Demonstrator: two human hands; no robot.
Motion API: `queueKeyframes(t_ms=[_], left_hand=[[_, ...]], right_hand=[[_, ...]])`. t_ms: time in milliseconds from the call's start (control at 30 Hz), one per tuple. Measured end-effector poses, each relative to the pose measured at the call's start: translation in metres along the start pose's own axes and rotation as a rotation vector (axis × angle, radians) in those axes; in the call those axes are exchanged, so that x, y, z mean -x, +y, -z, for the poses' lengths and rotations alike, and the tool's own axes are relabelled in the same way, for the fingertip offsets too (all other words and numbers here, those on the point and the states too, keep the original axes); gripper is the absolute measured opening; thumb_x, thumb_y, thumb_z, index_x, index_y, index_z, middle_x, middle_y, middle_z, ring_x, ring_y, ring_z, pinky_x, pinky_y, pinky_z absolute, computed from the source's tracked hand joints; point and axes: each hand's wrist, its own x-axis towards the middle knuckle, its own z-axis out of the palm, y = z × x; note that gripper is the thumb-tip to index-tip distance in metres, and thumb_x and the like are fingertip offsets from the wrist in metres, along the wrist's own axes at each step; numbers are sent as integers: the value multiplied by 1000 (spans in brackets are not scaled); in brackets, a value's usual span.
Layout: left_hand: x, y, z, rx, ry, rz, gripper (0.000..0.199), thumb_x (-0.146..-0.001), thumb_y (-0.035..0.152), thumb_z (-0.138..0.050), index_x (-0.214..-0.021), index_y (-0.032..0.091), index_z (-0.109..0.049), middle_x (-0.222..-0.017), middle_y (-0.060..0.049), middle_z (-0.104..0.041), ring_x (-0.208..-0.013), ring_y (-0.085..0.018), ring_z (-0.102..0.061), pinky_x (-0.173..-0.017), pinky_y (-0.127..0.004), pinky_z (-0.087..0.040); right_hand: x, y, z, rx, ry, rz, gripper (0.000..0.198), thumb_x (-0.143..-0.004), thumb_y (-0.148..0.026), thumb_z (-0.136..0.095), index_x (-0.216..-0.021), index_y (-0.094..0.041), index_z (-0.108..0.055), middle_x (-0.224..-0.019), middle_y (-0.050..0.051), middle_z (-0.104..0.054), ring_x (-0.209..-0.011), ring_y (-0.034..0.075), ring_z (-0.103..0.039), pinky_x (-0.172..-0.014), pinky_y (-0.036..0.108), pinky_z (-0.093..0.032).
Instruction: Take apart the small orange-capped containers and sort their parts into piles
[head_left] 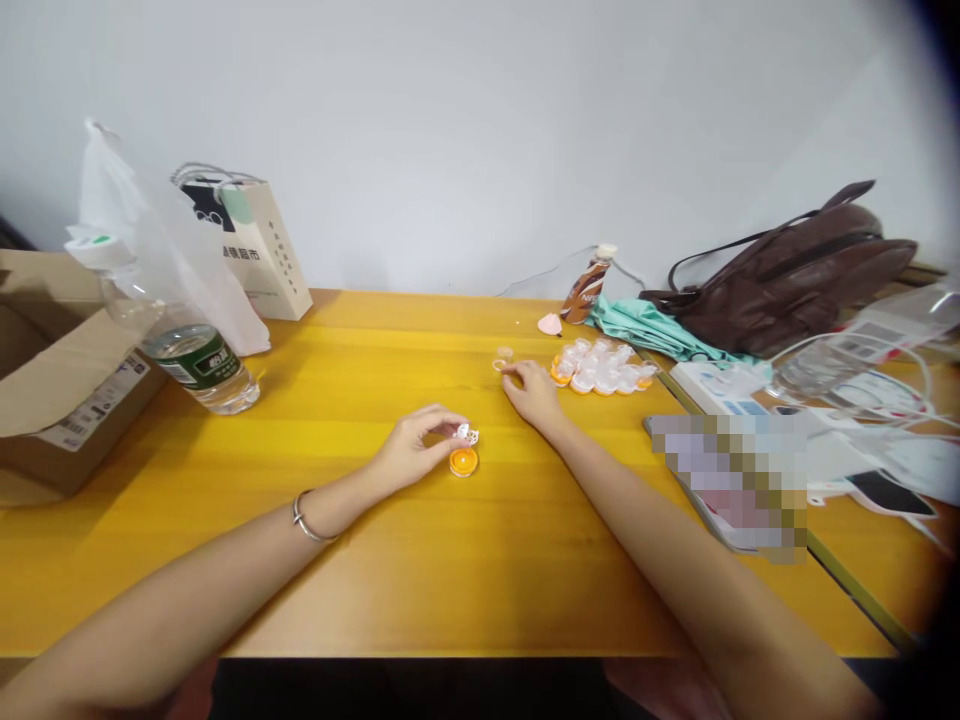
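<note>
On my feed, the left hand (417,446) pinches a small white patterned piece (472,436), nearer than the right hand (534,394) to the round orange plastic disc (463,462), which lies just beside that pinch, towards the yellow wooden desk (525,570)'s near edge. The right hand curls loosely by a small clear ring (495,366); I cannot tell whether it grips.

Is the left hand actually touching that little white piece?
Touching. The head view shows the left hand pinching the white piece between thumb and fingers.
</note>
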Motion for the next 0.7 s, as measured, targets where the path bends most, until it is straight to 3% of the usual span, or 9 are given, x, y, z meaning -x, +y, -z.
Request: queueKeyframes(t_ms=[133, 267, 367, 467, 567, 700], left_hand=[[1, 1, 1, -18, -18, -26, 18, -78, 25, -62, -94, 15, -65, -88, -7, -64, -80, -15, -61, -73, -28, -52], [0, -1, 1, -18, -6, -35, 18, -78, 26, -62, -92, 15, -66, -87, -7, -65, -79, -15, -62, -71, -28, -52], [0, -2, 0, -19, 25, -18, 21, -76, 27, -64, -93, 15, -66, -86, -7, -64, -78, -15, -62, -71, -28, -52], [0, -2, 1, -27, 48, -10, 21, -76, 27, -64, -93, 15, -65, -84, -6, -64, -76, -14, -62, -73, -28, -52], [0, -2, 1, -22, 46, -18, 20, -78, 26, -62, -95, 15, -64, -85, -6, -63, -78, -14, -62, -74, -28, -52], [1, -4, 2, 7, 62, -6, 21, -78, 27, -62, -95, 15, -64, -86, -6, -63, -79, -14, -63, -76, -30, -53]], right_hand=[[-6, 1, -2, 11, 13, -30, 25, -75, -23, -52, -95, -17, -66, -100, 13, -61, -95, 28, -53, -85, 44, -39], [-1, -3, 3, -35, 35, -10, 21, -77, -23, -50, -89, -17, -66, -95, 10, -60, -92, 24, -54, -85, 39, -40], [19, -20, 10, -230, 29, 11, 18, -81, -29, -48, -75, -18, -61, -80, 5, -59, -79, 19, -54, -73, 30, -42], [48, -46, 16, -517, -166, 3, 33, -85, -42, -43, -63, -19, -52, -58, -3, -48, -58, 13, -47, -58, 24, -37], [70, -66, 18, -602, -377, 75, 36, -85, -46, -44, -63, -19, -50, -58, -4, -46, -56, 10, -43, -54, 22, -34], [75, -72, 19, -711, -452, 57, 36, -85, -49, -43, -66, -19, -52, -59, -4, -49, -58, 10, -46, -57, 22, -37]])
